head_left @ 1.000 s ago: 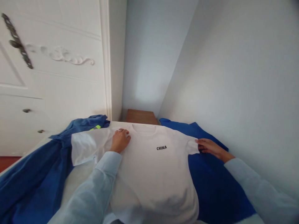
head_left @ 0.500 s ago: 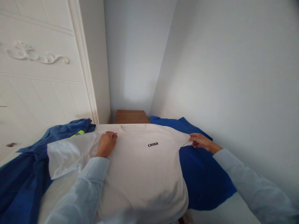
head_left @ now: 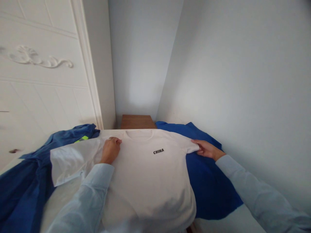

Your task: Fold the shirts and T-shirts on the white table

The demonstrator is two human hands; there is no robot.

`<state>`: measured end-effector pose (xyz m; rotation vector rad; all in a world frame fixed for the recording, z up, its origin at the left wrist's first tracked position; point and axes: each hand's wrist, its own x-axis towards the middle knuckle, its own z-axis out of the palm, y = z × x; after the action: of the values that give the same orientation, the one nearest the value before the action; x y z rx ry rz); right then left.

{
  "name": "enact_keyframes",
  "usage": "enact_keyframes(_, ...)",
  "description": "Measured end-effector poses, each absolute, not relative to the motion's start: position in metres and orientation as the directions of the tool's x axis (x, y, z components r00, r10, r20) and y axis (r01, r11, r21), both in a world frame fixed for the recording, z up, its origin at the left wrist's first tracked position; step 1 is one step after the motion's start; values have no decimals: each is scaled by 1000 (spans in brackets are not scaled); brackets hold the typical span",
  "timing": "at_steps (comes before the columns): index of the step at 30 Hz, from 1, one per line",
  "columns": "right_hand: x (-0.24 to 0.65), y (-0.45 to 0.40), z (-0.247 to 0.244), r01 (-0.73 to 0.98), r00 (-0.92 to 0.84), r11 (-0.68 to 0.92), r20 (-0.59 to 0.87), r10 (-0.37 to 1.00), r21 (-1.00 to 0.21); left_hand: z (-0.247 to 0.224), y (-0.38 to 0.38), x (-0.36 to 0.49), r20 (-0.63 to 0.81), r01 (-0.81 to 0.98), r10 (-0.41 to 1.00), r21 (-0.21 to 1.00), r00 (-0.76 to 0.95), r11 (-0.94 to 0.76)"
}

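Note:
A white T-shirt (head_left: pixel 148 174) with "CHINA" printed in black on its chest lies spread out in front of me, its neckline at the far side. My left hand (head_left: pixel 111 150), with a ring on one finger, is closed on the shirt near its left shoulder. At the right, the sleeve is pinched by my right hand (head_left: pixel 205 149), the thumb on top and the other fingers partly hidden. The left sleeve stretches out flat beyond my left hand. Under the right sleeve lies a bright blue garment (head_left: pixel 211 184).
A dark blue garment (head_left: pixel 26 181) with a yellow-green strip is heaped at the left. Behind it rises a white wardrobe (head_left: pixel 48 64) with carved trim. A brown wooden box or cabinet top (head_left: pixel 138 121) stands in the corner, and a pale wall (head_left: pixel 238 81) closes off the right.
My right hand has shifted slightly inward along the right sleeve, its thumb now lying over the cloth. My left hand stays in place on the shirt.

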<state>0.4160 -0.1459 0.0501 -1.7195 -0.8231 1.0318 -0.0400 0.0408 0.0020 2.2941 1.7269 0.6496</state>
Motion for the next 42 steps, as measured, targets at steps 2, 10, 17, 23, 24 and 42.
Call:
enact_keyframes(2,412,-144,50,3,390,-401,-368,844,-916,3,39,-40,227,860,948,414,221,-300)
enact_keyframes(10,407,-132,63,58,428,-241,-194,883,-969,10,33,-38,237,869,936,366,261,-335)
enact_keyframes(17,343,-142,81,574,262,58,251,932,-816,12,31,-38,238,870,921,321,308,-374)
enact_keyframes(23,293,-168,88,772,-58,266,353,934,-577,12,31,-38,242,873,922,319,301,-369)
enact_keyframes(24,295,-168,87,776,-18,250,375,927,-579,12,31,-38,240,871,922,321,304,-371)
enact_keyframes(42,300,-165,62,852,-298,319,116,947,-416,14,27,-36,234,887,924,283,304,-364)
